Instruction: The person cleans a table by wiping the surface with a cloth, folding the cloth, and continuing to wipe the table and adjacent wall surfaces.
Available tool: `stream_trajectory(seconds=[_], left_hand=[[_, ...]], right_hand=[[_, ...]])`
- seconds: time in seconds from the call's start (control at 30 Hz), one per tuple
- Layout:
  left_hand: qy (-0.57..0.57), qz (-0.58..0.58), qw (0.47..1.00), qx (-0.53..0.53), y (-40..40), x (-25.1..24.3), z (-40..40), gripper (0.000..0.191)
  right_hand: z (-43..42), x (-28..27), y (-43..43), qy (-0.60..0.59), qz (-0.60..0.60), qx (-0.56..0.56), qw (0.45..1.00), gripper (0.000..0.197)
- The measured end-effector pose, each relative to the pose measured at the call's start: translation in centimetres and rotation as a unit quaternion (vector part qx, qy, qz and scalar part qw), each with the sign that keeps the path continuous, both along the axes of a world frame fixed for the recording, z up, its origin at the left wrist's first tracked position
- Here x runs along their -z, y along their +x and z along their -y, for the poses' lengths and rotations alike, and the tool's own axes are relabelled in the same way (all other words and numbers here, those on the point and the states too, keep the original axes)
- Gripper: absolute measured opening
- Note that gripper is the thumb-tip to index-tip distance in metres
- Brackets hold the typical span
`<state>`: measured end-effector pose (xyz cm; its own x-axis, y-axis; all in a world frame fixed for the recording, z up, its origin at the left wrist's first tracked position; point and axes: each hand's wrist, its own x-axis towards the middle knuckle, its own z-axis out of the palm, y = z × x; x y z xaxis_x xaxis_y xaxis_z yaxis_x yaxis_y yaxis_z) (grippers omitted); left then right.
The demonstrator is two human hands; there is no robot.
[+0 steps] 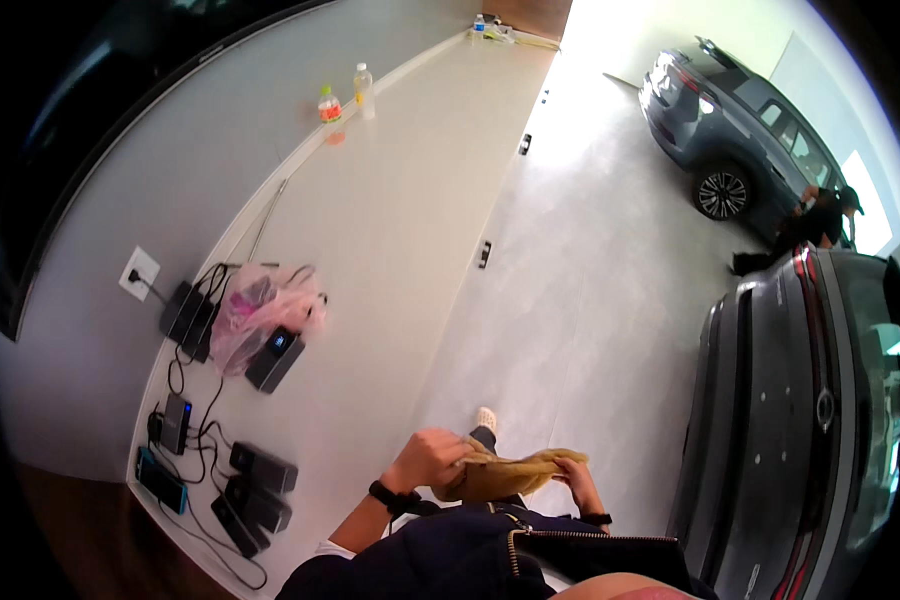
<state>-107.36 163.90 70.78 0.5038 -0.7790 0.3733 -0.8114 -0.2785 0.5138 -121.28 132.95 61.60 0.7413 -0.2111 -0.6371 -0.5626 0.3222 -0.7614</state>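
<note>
A yellow-brown cloth (495, 480) is stretched between my two hands, close in front of my body. My left hand (431, 456) grips its left end, with the fingers bent over the upper edge. At the other end my right hand (576, 480) pinches the cloth, thumb and fingers on its edge. The fabric sags a little in the middle and hides part of my leg. Below it, one light-coloured shoe (486, 420) shows on the grey floor (540, 345).
To the right stands a dark car (780, 420); beyond it a person (817, 225) bends beside a grey-blue car (742, 127). Along the left wall lie a pink plastic bag (232, 337), power banks (264, 466) and cables. Bottles (364, 94) stand farther off.
</note>
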Motion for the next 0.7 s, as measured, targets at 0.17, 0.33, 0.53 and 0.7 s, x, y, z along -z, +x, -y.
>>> stream_trajectory(seconds=[0.17,0.33,0.53,0.7], left_hand=[[-0.127,0.091,0.969,-0.190,15.6,-2.8,4.5,0.028],[-0.143,0.236,0.906,-0.320,28.7,-15.0,6.7,0.028],[-0.195,0.112,0.877,-0.424,36.3,-14.3,7.7,0.020],[-0.072,-0.063,0.879,-0.468,41.5,-5.0,8.2,0.034]], right_hand=[[5.7,-4.8,22.9,-0.327,0.338,-0.228,0.852,0.025],[9.7,-18.6,43.4,-0.283,0.498,-0.092,0.814,0.026],[8.0,-19.9,60.7,-0.180,0.394,-0.175,0.884,0.048],[7.3,-8.8,68.0,-0.411,0.254,-0.307,0.820,0.049]])
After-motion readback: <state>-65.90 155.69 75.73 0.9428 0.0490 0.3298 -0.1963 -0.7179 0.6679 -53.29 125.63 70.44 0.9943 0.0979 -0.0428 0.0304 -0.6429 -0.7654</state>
